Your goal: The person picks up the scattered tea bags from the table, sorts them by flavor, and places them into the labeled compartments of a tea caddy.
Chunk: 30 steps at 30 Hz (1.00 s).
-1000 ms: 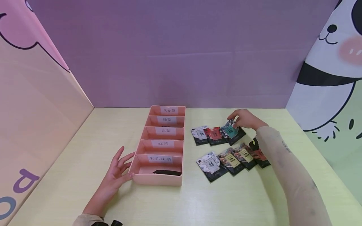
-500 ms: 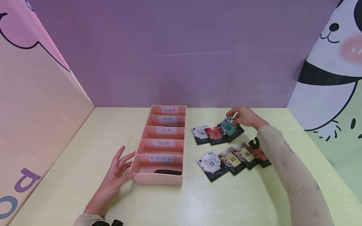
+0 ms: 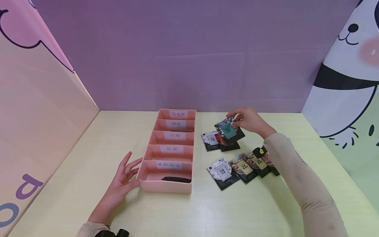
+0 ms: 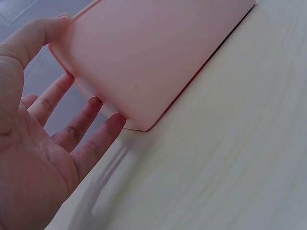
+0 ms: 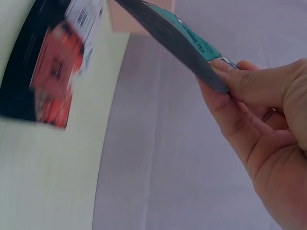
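My right hand (image 3: 247, 121) pinches a tea sachet (image 3: 227, 131) with a teal label between thumb and fingers. In the right wrist view the words "jasmine tea" show on that sachet (image 5: 196, 40), which is tilted. In the head view it overlaps a red-labelled sachet (image 3: 231, 146), beside a white-labelled sachet (image 3: 211, 141). My left hand (image 3: 122, 179) touches the near left corner of a pink divided box (image 3: 165, 188), fingers mostly straight. The left wrist view has the thumb at the box's rim and fingertips (image 4: 115, 122) against its wall (image 4: 144, 57).
Nearer on the table (image 3: 222, 214) lies an overlapping row of several sachets, a white-labelled one (image 3: 222, 174) at its left end. A dark sachet (image 3: 176, 179) lies in the box's nearest compartment. A purple backdrop (image 3: 198, 65) stands behind the table.
My right hand has lifted the teal-labelled sachet and carried it left, from beside the red-labelled sachet to over it. My left hand has stayed at the box's corner.
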### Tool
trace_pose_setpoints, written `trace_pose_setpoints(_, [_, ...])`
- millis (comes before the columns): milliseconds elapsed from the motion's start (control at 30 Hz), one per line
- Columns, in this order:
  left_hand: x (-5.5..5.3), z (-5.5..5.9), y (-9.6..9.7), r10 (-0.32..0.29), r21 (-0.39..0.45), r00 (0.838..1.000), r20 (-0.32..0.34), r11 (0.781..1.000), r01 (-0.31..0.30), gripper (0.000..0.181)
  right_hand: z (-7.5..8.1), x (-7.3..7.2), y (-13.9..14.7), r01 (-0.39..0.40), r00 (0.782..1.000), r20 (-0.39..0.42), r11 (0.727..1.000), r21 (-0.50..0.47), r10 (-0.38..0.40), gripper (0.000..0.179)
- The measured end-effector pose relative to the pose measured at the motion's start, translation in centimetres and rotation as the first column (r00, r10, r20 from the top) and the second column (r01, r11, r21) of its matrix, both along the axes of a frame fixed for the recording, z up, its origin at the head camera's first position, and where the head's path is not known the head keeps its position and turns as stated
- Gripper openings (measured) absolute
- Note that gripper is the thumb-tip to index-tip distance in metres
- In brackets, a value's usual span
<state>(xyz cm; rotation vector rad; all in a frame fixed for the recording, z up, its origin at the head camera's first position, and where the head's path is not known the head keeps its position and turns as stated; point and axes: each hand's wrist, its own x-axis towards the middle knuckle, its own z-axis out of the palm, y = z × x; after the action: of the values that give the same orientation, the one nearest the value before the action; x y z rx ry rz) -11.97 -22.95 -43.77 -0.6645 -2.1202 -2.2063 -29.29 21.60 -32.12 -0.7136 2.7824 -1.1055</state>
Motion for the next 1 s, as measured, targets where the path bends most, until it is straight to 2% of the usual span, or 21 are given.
trace_pose_setpoints(267, [-0.1,0.1,0.2,-0.002,0.000,1.000,0.013,1.000,0.002,0.091,0.9,1.7,-2.2,0.018,0.994,-0.102,0.997,-0.072,-0.025,0.033])
trace_pose_setpoints(633, [-0.1,0.0,0.0,-0.015,0.016,1.000,-0.006,1.000,0.015,0.093,1.0,4.6,-6.2,-0.067,0.984,-0.177,0.979,-0.190,0.033,0.034])
trace_pose_setpoints(767, [0.0,0.1,0.1,-0.002,0.015,1.000,0.010,1.000,0.002,0.094,0.9,5.4,-7.3,-0.147,0.965,-0.248,0.960,-0.238,0.087,0.033])
trace_pose_setpoints(900, [-0.1,0.0,0.1,-0.002,0.026,1.000,0.007,1.000,0.002,0.094,0.5,5.9,-8.1,-0.247,0.927,-0.340,0.939,-0.240,0.158,0.032])
trace_pose_setpoints(1000, [-0.1,0.0,0.1,-0.005,0.032,1.000,0.006,0.999,0.005,0.094,0.3,6.5,-8.8,-0.295,0.905,-0.380,0.926,-0.237,0.191,0.033])
